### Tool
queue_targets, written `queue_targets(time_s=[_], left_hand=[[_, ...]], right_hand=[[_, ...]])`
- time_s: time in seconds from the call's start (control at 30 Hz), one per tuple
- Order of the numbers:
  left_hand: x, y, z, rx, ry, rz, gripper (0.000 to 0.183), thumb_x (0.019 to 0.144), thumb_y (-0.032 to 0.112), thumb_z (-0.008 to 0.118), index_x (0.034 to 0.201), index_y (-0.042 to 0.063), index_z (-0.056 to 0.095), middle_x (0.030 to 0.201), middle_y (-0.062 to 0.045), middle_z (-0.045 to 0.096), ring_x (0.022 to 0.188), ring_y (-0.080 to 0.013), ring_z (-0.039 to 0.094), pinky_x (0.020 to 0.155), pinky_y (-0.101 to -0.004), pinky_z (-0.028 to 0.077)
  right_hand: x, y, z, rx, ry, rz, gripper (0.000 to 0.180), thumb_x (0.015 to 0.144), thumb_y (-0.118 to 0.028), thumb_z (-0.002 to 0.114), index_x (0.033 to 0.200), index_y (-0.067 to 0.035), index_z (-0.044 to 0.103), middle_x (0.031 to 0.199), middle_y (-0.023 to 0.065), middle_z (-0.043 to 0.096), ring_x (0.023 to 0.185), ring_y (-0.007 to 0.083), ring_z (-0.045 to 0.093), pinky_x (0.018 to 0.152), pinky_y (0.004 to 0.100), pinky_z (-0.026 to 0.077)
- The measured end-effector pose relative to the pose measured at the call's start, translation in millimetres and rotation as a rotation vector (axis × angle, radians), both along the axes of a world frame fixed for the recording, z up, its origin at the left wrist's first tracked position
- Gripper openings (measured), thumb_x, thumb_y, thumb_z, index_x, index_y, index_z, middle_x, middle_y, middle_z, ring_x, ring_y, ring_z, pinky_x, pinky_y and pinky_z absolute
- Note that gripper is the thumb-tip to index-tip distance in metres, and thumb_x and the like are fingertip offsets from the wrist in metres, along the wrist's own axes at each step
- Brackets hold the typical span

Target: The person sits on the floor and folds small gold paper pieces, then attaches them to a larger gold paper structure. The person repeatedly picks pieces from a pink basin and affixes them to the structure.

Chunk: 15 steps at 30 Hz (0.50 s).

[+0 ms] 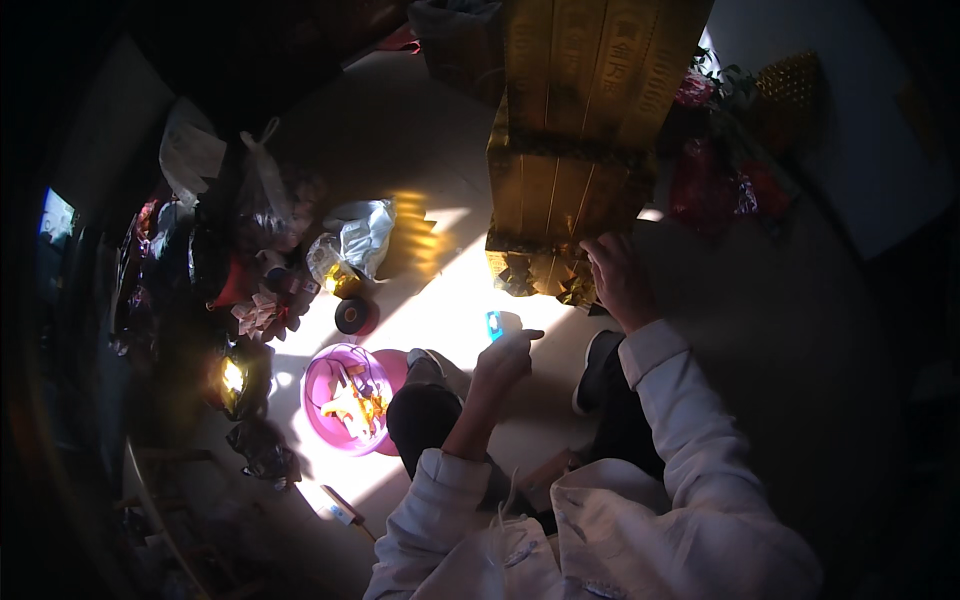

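Note:
A tall structure of embossed gold paper (pixel 574 187) stands before me, with printed characters on its upper panels. Folded gold ornaments (pixel 576 289) line its lower edge. My right hand (pixel 621 281) grips the structure's lower right corner with curled fingers, and the fingertips partly hide that corner. To the left and nearer my body, my left hand (pixel 502 364) is apart from the gold paper. Its fingers close on a small blue and white object (pixel 494 325), with one finger pointing right. Glare and the hand obscure what the object is.
A pink basin (pixel 309 397) holding scraps stands by my left knee. Beyond it lie a dark tape roll (pixel 351 316) and a white plastic bag (pixel 367 236). Several bags and bundles (pixel 266 311) crowd the left. Red wrapped items (pixel 705 184) lie behind the structure's right side.

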State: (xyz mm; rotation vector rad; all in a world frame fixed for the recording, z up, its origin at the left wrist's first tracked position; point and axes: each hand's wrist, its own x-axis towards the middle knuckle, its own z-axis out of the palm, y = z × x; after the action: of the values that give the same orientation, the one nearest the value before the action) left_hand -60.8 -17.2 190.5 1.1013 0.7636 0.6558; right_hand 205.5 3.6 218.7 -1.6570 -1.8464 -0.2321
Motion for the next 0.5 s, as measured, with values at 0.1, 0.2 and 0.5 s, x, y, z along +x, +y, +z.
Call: queue_targets(time_s=[0.1,0.2,0.5], left_hand=[[33.7,15.7,16.7,-0.026,0.133,-0.03,0.031,0.102,0.012,0.055,0.129,-0.001,0.062,0.074,0.006,0.047,0.066,-0.0025,0.045,0.061,-0.0186,0.039],[57.0,28.6,-5.6,-0.041,-0.013,-0.066,0.04,0.101,0.021,0.055,0.138,0.005,0.059,0.076,0.001,0.057,0.065,-0.0056,0.052,0.056,-0.0216,0.041],[115.1,59.8,-0.5,-0.188,-0.16,-0.027,0.048,0.098,0.018,0.056,0.144,0.006,0.051,0.079,0.001,0.056,0.063,-0.004,0.045,0.057,-0.0191,0.036]], right_hand=[[3.7,0.1,2.4,-0.03,-0.012,-0.038,0.03,0.086,0.002,0.062,0.115,-0.006,0.063,0.098,0.0123,0.057,0.097,0.0341,0.057,0.082,0.0444,0.051],[5.0,2.5,3.2,-0.037,-0.023,-0.046,0.033,0.086,0.003,0.062,0.118,-0.006,0.063,0.1,0.0123,0.057,0.098,0.0339,0.057,0.083,0.0443,0.051],[8.7,5.3,4.1,-0.047,-0.042,-0.049,0.04,0.087,0.002,0.061,0.125,-0.008,0.062,0.104,0.0126,0.056,0.098,0.0341,0.057,0.084,0.0442,0.05]])
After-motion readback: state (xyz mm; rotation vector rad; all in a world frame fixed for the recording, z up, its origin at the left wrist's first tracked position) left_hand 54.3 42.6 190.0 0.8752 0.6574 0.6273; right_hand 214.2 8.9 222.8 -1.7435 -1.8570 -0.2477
